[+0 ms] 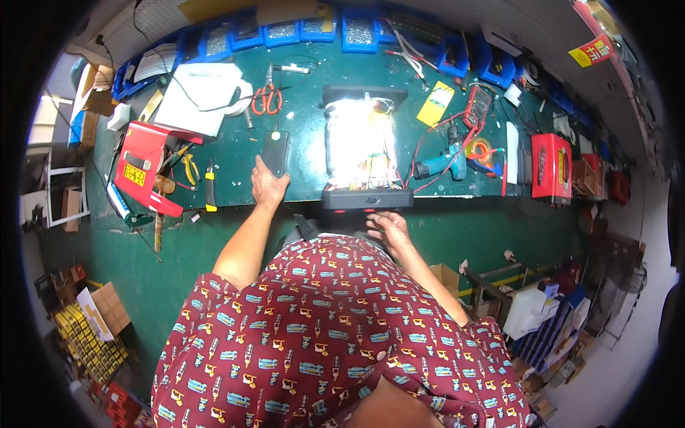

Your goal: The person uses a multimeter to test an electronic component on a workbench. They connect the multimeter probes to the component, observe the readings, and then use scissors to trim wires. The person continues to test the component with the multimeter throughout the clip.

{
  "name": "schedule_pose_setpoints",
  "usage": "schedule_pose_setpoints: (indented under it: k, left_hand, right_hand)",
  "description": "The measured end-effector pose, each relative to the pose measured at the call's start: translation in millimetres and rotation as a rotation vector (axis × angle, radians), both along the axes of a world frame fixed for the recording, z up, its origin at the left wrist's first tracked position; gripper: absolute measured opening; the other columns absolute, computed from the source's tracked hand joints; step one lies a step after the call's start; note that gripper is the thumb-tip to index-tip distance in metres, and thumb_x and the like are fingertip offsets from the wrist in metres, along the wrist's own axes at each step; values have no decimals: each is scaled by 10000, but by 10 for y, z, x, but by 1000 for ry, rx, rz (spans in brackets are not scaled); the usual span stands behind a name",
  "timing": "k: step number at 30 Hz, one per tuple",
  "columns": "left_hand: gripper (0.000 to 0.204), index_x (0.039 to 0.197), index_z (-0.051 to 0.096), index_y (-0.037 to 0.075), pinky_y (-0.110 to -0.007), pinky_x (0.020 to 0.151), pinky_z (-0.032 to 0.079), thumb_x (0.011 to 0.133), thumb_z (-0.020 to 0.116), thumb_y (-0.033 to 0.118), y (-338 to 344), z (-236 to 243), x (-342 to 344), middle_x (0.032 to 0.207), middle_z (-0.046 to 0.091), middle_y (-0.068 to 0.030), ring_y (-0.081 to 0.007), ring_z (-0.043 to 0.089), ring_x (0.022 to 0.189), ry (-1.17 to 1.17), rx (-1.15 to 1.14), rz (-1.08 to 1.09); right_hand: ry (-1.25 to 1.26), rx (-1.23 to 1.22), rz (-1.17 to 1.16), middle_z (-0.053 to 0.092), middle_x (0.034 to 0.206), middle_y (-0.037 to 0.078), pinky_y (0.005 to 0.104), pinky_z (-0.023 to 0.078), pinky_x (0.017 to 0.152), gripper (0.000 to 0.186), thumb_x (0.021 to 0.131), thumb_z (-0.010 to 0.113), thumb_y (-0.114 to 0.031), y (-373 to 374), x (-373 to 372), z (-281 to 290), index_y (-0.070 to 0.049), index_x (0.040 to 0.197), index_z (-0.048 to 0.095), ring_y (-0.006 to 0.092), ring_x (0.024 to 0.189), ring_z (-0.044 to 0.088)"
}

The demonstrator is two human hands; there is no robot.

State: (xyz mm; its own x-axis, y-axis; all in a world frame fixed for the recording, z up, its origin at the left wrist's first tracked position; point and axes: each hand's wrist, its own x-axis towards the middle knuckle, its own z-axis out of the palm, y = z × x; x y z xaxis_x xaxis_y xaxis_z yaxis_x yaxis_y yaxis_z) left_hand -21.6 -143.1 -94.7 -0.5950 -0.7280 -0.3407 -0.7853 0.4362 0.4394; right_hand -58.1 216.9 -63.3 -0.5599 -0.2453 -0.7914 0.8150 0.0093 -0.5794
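Observation:
My left hand (268,184) grips the lower end of a black rectangular device (277,153) lying on the green bench, thumb and fingers at its sides. My right hand (387,228), fingers apart and slightly bent, reaches to the front edge of an opened electronic unit (367,200), near red parts on its dark end panel. The unit has a brightly glaring middle (357,143) with bundled wires toward the front and a dark plate at the back. Orange-handled scissors (267,100) lie behind the black device. A yellow-and-black cutter (210,189) is left of my left hand.
The green bench (307,75) holds red casings (139,164) and pliers (190,167) at left; a drill (435,164), multimeter (478,107) and red machine (549,167) at right. Blue bins (357,36) line the back. Cartons and racks stand below both sides.

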Motion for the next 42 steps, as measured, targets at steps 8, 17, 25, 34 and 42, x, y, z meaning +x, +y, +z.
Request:
schedule_pose_setpoints:
  k: [8,17,25,34,42]
  left_hand:
    - [986,1579,318,19,-508,1091,463,763,820,253,-489,-34,392,1408,541,-259,-437,528,1296,141,-134,-95]
    - [987,1604,295,93,-538,1174,339,783,829,214,-681,-65,534,1507,471,-236,-397,450,1396,197,-332,-147]
    - [520,1329,644,22,-432,1072,480,835,750,145,266,316,-342,1323,654,-217,-373,614,1238,537,191,-600]
    - [313,1162,656,-7,-465,953,517,898,670,162,1074,601,-780,1113,665,-250,-418,644,1098,460,306,-687]
    - [600,1377,574,35,-470,1118,430,816,760,140,538,448,-72,1401,568,-206,-400,526,1283,452,-108,-282]
  right_hand:
    - [100,65,-72,746,1116,119,340,623,760,111,991,659,-114,-275,191,202,-36,1069,647,189,943,725]
    - [564,441,-37,591,659,-34,239,421,554,299,956,742,-185,-409,275,680,-45,730,607,40,613,508]
    - [1203,707,150,722,902,139,396,542,798,130,885,723,-95,-225,-710,718,10,962,723,273,839,676]
    - [973,840,708,734,864,211,516,540,812,290,855,754,-295,-308,-1233,367,-6,878,742,417,864,707]
    - [972,691,636,704,847,254,534,528,759,288,899,728,-248,-200,-1225,127,33,884,671,459,851,698]
